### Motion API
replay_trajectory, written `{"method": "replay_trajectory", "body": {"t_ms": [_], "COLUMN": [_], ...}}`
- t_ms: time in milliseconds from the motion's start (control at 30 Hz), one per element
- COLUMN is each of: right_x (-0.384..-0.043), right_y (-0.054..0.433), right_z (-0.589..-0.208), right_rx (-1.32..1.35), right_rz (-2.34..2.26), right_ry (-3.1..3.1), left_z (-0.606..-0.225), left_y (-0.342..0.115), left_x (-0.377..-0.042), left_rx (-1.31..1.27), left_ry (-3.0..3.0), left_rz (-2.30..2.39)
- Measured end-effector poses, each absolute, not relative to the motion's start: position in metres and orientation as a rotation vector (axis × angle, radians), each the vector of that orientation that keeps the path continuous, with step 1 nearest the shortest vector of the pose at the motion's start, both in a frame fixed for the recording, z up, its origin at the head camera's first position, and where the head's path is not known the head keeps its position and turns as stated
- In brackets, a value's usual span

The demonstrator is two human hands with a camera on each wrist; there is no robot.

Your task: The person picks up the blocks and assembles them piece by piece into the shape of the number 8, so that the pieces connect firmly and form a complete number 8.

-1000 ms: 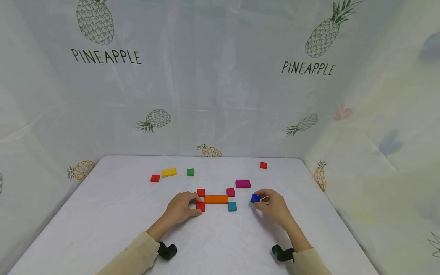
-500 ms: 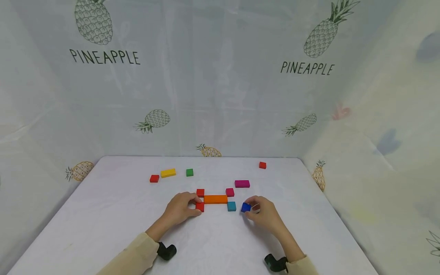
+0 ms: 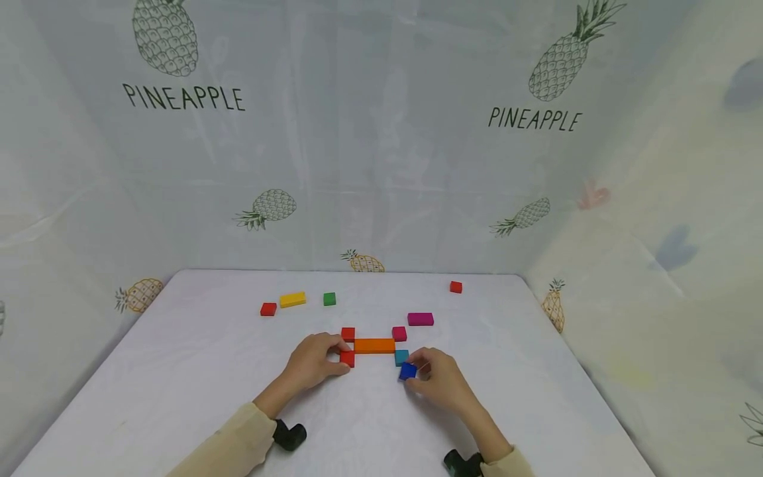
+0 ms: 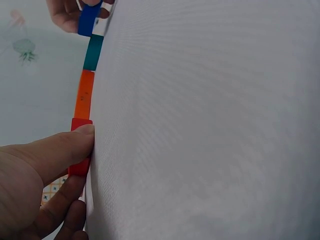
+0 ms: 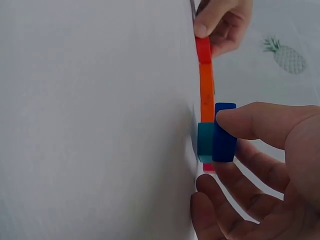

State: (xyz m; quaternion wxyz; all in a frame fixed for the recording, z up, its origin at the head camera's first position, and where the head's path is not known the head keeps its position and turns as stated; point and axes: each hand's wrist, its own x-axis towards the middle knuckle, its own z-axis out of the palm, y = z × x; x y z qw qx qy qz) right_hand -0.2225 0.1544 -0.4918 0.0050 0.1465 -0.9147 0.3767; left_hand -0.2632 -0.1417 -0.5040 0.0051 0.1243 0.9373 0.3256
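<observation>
My left hand [image 3: 312,360] pinches a red block [image 3: 347,359] lying at the near left end of a long orange block [image 3: 374,346]. Between thumb and fingers of my right hand [image 3: 441,381] is a blue block [image 3: 408,371], slightly tilted, just in front of a teal block [image 3: 402,358]. That teal block sits at the orange block's near right corner. In the right wrist view the blue block [image 5: 224,132] overlaps the teal one, held off the table surface. Another red block [image 3: 348,334] and a pink-red block [image 3: 399,333] lie at the far corners.
A magenta block [image 3: 420,319] lies behind the group. Farther back are a red block [image 3: 269,309], a yellow block [image 3: 293,299], a green block [image 3: 330,299] and another red block [image 3: 456,287]. A pineapple-print curtain hangs behind the white table [image 3: 197,371].
My right hand has carried the blue block leftward and nearer to me, from right of the group to right in front of the teal block. The left hand stays on the red block.
</observation>
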Motion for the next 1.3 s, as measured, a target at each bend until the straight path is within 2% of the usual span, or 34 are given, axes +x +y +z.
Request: {"method": "replay_trajectory", "body": {"t_ms": [1300], "right_x": [-0.223], "right_y": [0.14], "right_z": [-0.495], "right_rx": [0.423], "right_rz": [1.121], "right_ry": [-2.878], "left_z": [-0.503], "left_y": [-0.142], "left_x": [-0.263], "left_rx": [0.399], "left_ry": [2.939], "left_rz": [1.006]}}
